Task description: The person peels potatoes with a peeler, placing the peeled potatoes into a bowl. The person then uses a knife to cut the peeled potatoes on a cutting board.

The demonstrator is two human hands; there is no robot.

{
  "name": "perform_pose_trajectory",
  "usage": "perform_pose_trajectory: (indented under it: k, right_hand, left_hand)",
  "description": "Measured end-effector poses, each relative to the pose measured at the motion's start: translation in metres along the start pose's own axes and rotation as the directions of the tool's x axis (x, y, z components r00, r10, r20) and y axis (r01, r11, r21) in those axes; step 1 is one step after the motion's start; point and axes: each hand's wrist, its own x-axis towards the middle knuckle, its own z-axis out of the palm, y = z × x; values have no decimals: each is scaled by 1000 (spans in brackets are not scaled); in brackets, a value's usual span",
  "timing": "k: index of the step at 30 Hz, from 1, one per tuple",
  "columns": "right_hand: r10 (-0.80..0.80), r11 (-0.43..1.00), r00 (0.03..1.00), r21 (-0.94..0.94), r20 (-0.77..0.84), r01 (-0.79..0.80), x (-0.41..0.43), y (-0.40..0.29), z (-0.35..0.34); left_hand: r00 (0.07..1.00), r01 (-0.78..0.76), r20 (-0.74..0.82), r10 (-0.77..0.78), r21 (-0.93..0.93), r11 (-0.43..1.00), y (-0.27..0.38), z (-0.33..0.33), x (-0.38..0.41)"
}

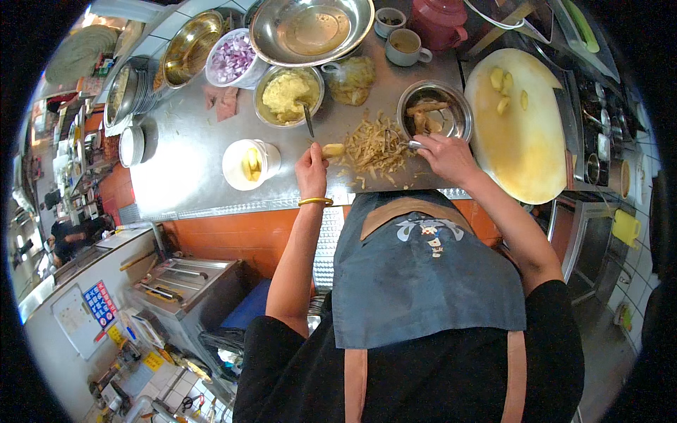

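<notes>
My left hand (311, 172), with a gold-coloured bangle at the wrist, grips a peeled yellow piece of what looks like ginger root (333, 151). In my right hand (448, 157) is a metal-handled peeler (415, 144); its head lies over a heap of peelings (373, 150), apart from the piece. Just beyond that hand, a steel bowl (465, 113) holds unpeeled brown roots (426, 111). Left of my left hand stands a white plastic tub (235, 177) with peeled yellow pieces (252, 164) inside.
A round-ended cutting board (521, 153) with yellow slices (497, 79) lies at right. Along the back are a bowl of yellow mash (285, 95) with a utensil, a tub of chopped red onion (232, 58), a large steel basin (312, 26), a filled plastic bag (353, 79) and a mug (404, 47).
</notes>
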Motion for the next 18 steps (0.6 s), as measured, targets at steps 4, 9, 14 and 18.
perform_pose_trajectory:
  k: [4, 9, 14, 18]
  right_hand:
    - [-83, 993, 997, 90, 1, 83, 6, -29, -11]
    - [-168, 972, 983, 154, -72, 177, 21, -59, 2]
    - [-103, 995, 994, 1, 44, 103, 10, -23, 3]
    - [-17, 984, 999, 176, 45, 9, 3, -8, -10]
  left_hand:
    - [999, 39, 32, -40, 48, 998, 1, 3, -2]
    - [994, -100, 53, 96, 77, 992, 5, 19, -3]
    - [999, -26, -39, 29, 69, 997, 3, 5, 1]
    - [998, 66, 21, -65, -25, 998, 8, -6, 0]
